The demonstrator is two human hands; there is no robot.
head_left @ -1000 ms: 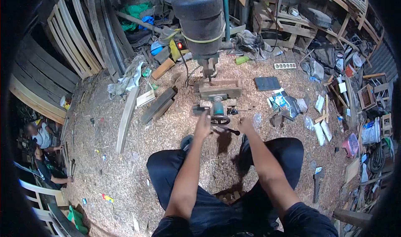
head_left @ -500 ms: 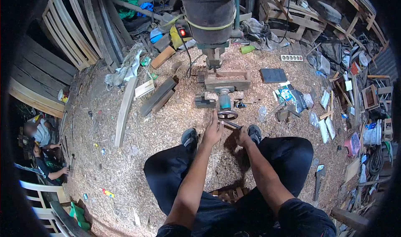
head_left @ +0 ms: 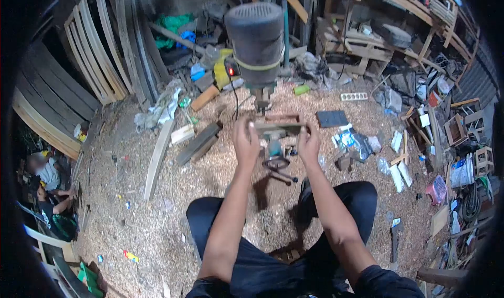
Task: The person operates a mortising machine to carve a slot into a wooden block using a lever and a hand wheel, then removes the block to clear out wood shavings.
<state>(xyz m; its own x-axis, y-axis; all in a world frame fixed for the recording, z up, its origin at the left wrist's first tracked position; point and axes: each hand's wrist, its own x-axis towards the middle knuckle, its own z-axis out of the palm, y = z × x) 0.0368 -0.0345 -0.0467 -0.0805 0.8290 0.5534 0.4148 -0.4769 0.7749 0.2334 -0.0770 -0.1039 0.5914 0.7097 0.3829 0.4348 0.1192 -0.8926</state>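
Note:
My left hand [head_left: 245, 140] and my right hand [head_left: 308, 142] are closed round the two ends of a wooden block [head_left: 281, 125]. The block lies crosswise between them, in front of the boring machine's head. A reddish, box-like recess shows just behind its front edge. Whether the block still touches the machine's table is hidden. Above stands the machine's dark motor [head_left: 255, 41] with a yellow band, and its tool holder [head_left: 261, 97] points down behind my left hand. Below the block are a round handwheel [head_left: 275, 163] and a lever with a black knob [head_left: 295, 180].
Wood chips cover the ground. Dark timber pieces [head_left: 198, 147] and a long pale board [head_left: 159, 159] lie left of the machine. A dark slab [head_left: 331, 118] and a power strip [head_left: 354, 96] lie to the right. Two people [head_left: 50, 193] sit at the far left.
My hands have left the handwheel and the lever below the table and moved up to the wooden block's ends. The lever has swung to the right. My view has tilted up.

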